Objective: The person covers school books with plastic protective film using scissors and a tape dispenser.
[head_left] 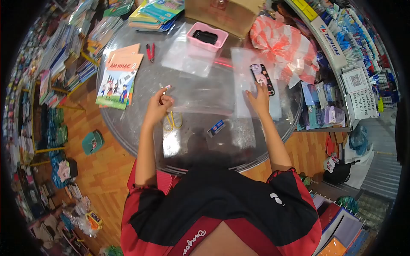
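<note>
My left hand [159,106] is over the left-middle of the round table, its fingers curled. A small pale object [167,88] shows at its fingertips, too small to name. Just below that hand lie yellow-handled scissors [172,123]. My right hand [259,101] stretches out with fingers apart, fingertips at the lower end of a phone in a dark patterned case [260,76]. Beneath the phone are clear plastic sheets [243,100]. Another transparent sheet [207,96] lies flat between my hands. Nearer my body is a small blue and dark box [216,128].
Booklets [117,83] lie at the table's left, beside a red-handled tool [150,52]. A pink basket [208,42] holds something black. Behind it stands a cardboard box [226,15], with a red-and-white plastic bag [284,47] on the right. Packed shelves surround the glossy round table [141,123].
</note>
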Demonstrator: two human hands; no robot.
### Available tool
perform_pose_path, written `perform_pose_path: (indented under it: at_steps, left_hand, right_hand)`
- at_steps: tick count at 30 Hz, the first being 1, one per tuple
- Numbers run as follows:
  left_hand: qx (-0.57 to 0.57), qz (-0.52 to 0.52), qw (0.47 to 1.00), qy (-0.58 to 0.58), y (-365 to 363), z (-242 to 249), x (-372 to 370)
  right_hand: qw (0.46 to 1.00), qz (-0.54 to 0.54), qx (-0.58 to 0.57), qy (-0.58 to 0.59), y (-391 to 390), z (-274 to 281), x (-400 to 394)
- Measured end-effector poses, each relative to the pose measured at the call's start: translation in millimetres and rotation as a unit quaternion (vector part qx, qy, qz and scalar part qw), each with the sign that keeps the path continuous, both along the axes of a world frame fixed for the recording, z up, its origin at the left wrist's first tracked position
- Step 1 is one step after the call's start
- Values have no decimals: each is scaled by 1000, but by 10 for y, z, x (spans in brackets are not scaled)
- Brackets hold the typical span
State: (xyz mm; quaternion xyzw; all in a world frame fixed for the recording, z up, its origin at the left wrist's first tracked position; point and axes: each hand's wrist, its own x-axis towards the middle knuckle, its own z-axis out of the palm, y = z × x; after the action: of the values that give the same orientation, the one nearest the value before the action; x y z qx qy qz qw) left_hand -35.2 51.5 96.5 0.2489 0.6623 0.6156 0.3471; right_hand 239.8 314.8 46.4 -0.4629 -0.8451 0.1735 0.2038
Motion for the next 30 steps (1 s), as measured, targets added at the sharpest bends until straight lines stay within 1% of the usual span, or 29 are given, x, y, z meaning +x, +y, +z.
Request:
perform_pose_path:
  at_steps: [2,3,5,6,8,9,11,13,15,16,17,18,19,20,21,22,24,25,27,28,29,30]
  left_hand:
    - [-107,-107,983,103,-200,-278,-274]
    - [-108,-99,984,105,-264,-324,-308]
    - [-98,-91,982,131,-385,-419,-267]
    - [-99,-80,983,129,-431,-526,-215]
    - [-104,-57,981,156,-547,-744,-166]
    - [-111,-52,980,159,-604,-786,-138]
    - [-153,-29,967,202,-643,-835,-38]
    - [-157,-13,962,225,-710,-800,61]
    - [-137,15,974,181,-772,-738,205]
    - [-142,19,982,123,-779,-505,347]
    - [-140,22,982,126,-793,-425,434]
    - [-127,18,988,83,-804,-365,500]
    - [-113,13,993,40,-807,-295,582]
    - [-70,22,997,5,-798,-239,699]
    - [-69,19,997,8,-771,-199,786]
    - [-44,8,999,21,-738,-170,865]
    - [-12,-29,999,38,-674,-34,995]
    - [-11,-33,999,37,-632,19,1050]
    - [91,-40,994,-48,-537,65,1129]
    - [123,-47,990,-51,-499,61,1139]
    - [125,-55,989,-52,-455,78,1142]
    - [102,-67,992,-39,-397,171,1144]
  right_hand:
    - [997,52,2,52,-421,141,-101]
    - [997,60,1,54,-553,197,-154]
    - [962,195,-132,135,-780,272,-184]
    - [960,206,-133,133,-930,316,-177]
    - [937,319,-108,90,-1242,343,-199]
    - [934,324,-113,96,-1356,276,-210]
    - [950,257,-138,107,-1562,119,-199]
    - [951,243,-159,104,-1714,93,-190]
    - [954,277,-97,56,-1874,57,-175]
    - [953,280,-98,58,-1976,66,-159]
    - [952,293,-64,68,-2073,80,-155]
    - [949,305,-29,78,-2145,100,-174]
    - [949,305,-26,81,-2204,144,-214]
    - [938,297,-116,135,-2260,186,-255]
    - [917,286,-206,188,-2298,246,-284]
    - [918,284,-204,189,-2311,341,-306]
    - [892,264,-300,210,-2291,524,-362]
    - [894,260,-298,211,-2277,569,-389]
    - [911,230,-257,226,-2249,634,-448]
    - [913,224,-254,227,-2243,667,-473]
    - [911,179,-274,251,-2233,703,-511]
    - [906,135,-291,275,-2211,739,-563]
